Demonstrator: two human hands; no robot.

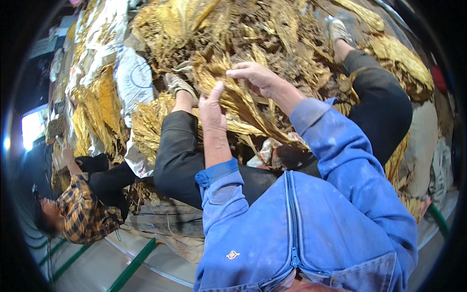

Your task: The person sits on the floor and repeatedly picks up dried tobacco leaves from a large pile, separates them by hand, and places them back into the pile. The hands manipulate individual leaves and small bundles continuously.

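A bundle of dried yellow-brown leaves, apparently cured tobacco [244,106], slants across my lap between my hands. My left hand [213,111] grips its left side, thumb raised along the leaves. Over the bundle's upper right edge reaches my right hand [257,77], index finger extended and the other fingers curled. Whether those fingers pinch a leaf is hidden. Beneath and beyond both hands spreads a heap of crumpled brown leaves [292,69]. Another sheaf of yellow leaves [151,127] lies beside my left knee.
A white woven sack [134,78] bearing print lies left of my left shoe [178,83]. Larger yellow leaves [175,18] are piled at the top. My right shoe [339,31] rests among leaves. At far left, a person in a checked shirt [85,211] sits beside more hanging leaves [104,109].
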